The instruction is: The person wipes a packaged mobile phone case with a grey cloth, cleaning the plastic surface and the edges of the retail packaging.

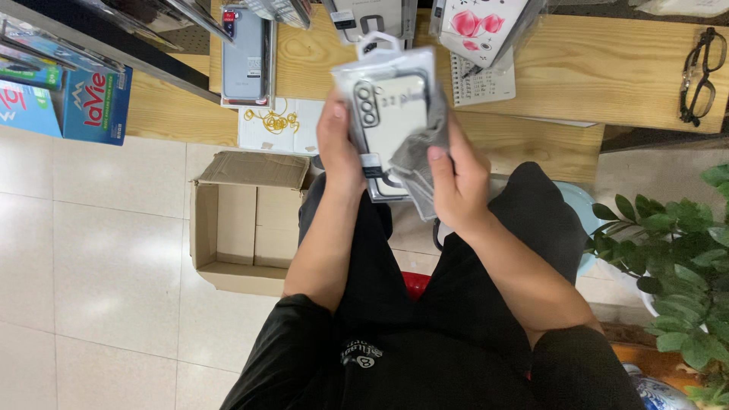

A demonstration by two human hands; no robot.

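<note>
A clear plastic packet with a phone case [391, 106] inside is held upright in front of me, above my lap. My left hand [339, 148] grips its left edge, thumb on the front. On the right side my right hand [456, 178] holds the packet together with a grey cloth [425, 159] that hangs against it. More packets appear stacked behind the front one. A white hanger tab sticks up at the top.
An open cardboard box [250, 220] stands on the tiled floor at left. The wooden table [577, 83] ahead carries a packaged phone case [244, 53], a floral case [478, 26], a notepad, yellow rubber bands and black glasses [700, 72]. A potted plant [676, 258] is at right.
</note>
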